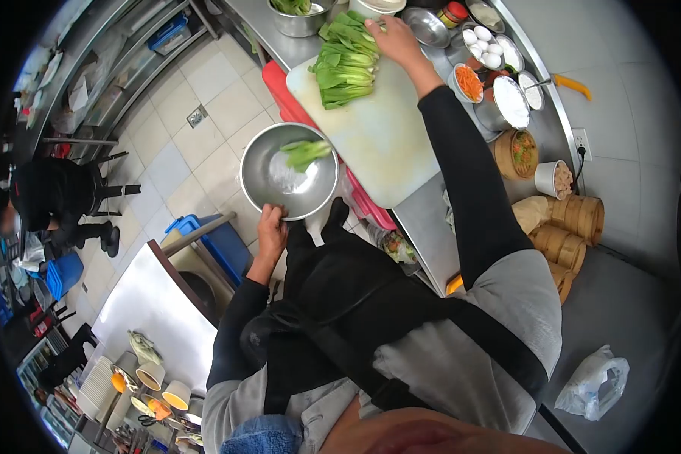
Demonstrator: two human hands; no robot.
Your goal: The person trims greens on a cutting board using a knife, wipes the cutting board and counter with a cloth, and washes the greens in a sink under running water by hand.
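My left hand is closed on the rim of a steel mixing bowl, which is held out beside the counter. In or just above the bowl is a slightly blurred piece of bok choy. A pile of bok choy lies at the far end of the white cutting board. My right hand reaches over that end, fingers stretched out and touching or close beside the greens' edge. Its fingertips are partly hard to make out.
Along the wall stand a bowl of eggs, shredded carrot, a container of white powder and bamboo steamers. Another steel bowl with greens sits beyond the board. A person is at the left.
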